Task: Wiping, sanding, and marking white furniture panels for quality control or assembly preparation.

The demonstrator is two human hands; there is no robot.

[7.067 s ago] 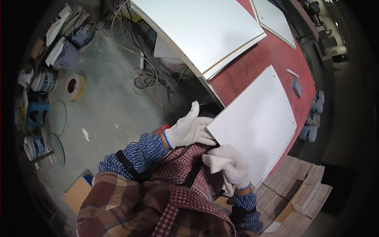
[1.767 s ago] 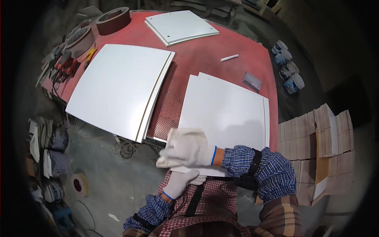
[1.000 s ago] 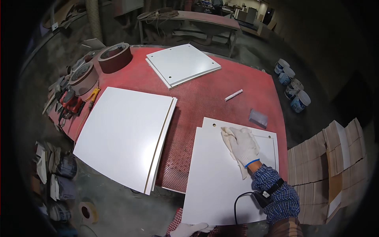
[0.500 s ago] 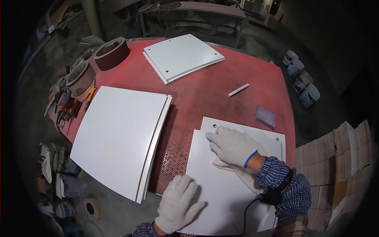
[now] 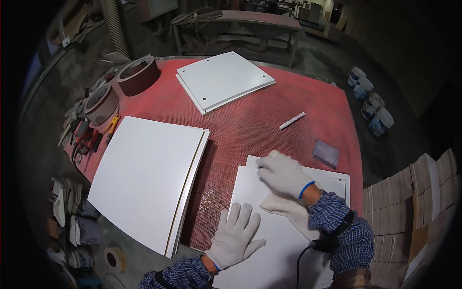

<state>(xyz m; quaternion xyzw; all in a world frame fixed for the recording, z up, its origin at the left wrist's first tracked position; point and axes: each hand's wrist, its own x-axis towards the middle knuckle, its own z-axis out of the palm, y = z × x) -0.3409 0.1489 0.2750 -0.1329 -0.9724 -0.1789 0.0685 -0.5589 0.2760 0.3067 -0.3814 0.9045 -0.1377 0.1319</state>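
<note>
My left hand (image 5: pixel 237 236), in a white knit glove, lies flat on the large white panel (image 5: pixel 269 250) in front of me, its fingers spread. My right hand (image 5: pixel 284 176), gloved too, is closed with its fingers bent down at the far left corner of the white panel beneath. Its fingertips are turned under, so whatever they hold is hidden. Below the right wrist a cream cloth-like piece (image 5: pixel 287 210) rests on the panel. A dark cord (image 5: pixel 299 257) hangs from a black band at the right sleeve.
The red mesh-covered table (image 5: pixel 240 127) bears a stack of white panels (image 5: pixel 149 178) at left and smaller drilled panels (image 5: pixel 226 79) behind. A white marker (image 5: pixel 292 121) and a grey block (image 5: pixel 326 153) lie right. Sanding belts (image 5: pixel 138 77) stand far left; stacked cardboard (image 5: pixel 392 207) is at right.
My left hand has moved right and farther onto the panel, lying flatter. My right hand has shifted slightly away, its fingers more curled, covering the corner hole. The view has tilted slightly up.
</note>
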